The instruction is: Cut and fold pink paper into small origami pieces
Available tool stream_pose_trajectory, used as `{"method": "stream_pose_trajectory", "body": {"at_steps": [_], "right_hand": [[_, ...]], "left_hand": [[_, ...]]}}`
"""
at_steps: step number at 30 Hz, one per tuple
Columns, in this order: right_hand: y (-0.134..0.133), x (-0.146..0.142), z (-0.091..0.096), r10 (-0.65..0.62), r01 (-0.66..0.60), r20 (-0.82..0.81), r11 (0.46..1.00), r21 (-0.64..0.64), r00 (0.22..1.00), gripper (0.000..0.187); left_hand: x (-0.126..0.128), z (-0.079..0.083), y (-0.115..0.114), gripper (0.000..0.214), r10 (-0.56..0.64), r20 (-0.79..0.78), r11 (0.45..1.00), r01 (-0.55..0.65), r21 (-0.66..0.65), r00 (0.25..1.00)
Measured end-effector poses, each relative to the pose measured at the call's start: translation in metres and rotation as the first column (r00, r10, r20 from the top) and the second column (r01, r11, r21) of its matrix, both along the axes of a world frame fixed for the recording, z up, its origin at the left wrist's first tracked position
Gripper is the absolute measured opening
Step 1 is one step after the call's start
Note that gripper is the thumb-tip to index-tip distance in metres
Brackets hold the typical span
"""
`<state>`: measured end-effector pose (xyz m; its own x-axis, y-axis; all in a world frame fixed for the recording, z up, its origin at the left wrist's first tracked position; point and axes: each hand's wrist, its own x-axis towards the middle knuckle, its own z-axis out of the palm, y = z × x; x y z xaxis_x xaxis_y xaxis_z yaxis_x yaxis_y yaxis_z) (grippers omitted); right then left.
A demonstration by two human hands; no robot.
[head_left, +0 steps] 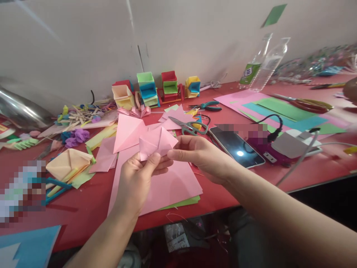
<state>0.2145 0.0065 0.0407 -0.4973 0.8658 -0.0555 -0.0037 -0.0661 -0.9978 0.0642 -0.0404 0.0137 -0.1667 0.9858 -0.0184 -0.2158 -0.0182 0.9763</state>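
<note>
A folded piece of pink paper [152, 143] is held up over the table, its creases and pointed corners showing. My left hand [142, 167] pinches its lower edge between thumb and fingers. The thumb and forefinger of my right hand [195, 152] close on its right-hand corner. Below both hands lies a stack of pink sheets [173, 186], with green paper [184, 203] peeking out at the front. A folded pink triangle [126, 132] rests just behind my left hand. Grey-handled scissors [191, 126] lie open beyond my right hand.
Several coloured folded-paper boxes [147, 89] stand against the wall. Pliers [208, 106] lie in front of them. A phone [237, 147] and a purple power strip [262, 145] with cables are to the right. Paper flowers [76, 137] and a peach folded paper [68, 163] sit at left.
</note>
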Motion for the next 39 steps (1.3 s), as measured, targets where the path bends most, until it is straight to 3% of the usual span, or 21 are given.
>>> {"method": "stream_pose_trajectory", "body": {"at_steps": [4,8,13,16,23,32,39], "right_hand": [[0.000,-0.003,-0.005,-0.041,0.041,0.038,0.999,-0.013,0.998,0.025],[0.002,-0.002,-0.006,-0.005,0.005,0.070,1.000,0.000,0.998,0.020],[0.003,0.002,-0.003,-0.040,0.035,0.145,0.999,0.038,0.989,0.014],[0.002,0.002,0.000,-0.071,0.066,0.193,0.997,0.034,0.979,0.014],[0.004,0.000,-0.003,-0.080,0.086,0.136,0.996,-0.038,0.987,0.016],[0.007,0.000,-0.006,-0.067,0.075,0.058,0.985,-0.155,0.996,0.021],[0.011,0.000,-0.010,-0.034,0.027,-0.024,0.972,-0.232,0.999,0.017]], "left_hand": [[0.003,-0.001,-0.002,0.023,-0.005,-0.116,1.000,0.007,0.024,0.993],[0.002,-0.001,-0.002,0.026,-0.017,-0.225,0.999,0.027,0.041,0.974],[-0.006,0.000,0.001,0.025,-0.106,-0.299,0.993,0.119,0.025,0.948],[-0.009,0.001,0.002,0.025,-0.058,-0.353,0.997,0.069,0.020,0.934],[-0.006,0.001,0.006,0.017,-0.004,-0.127,1.000,0.002,-0.015,0.992],[-0.019,0.005,0.010,0.025,-0.201,-0.014,0.976,0.199,-0.086,0.980],[-0.018,0.001,0.013,0.022,-0.120,0.036,0.990,0.122,-0.076,0.992]]}}
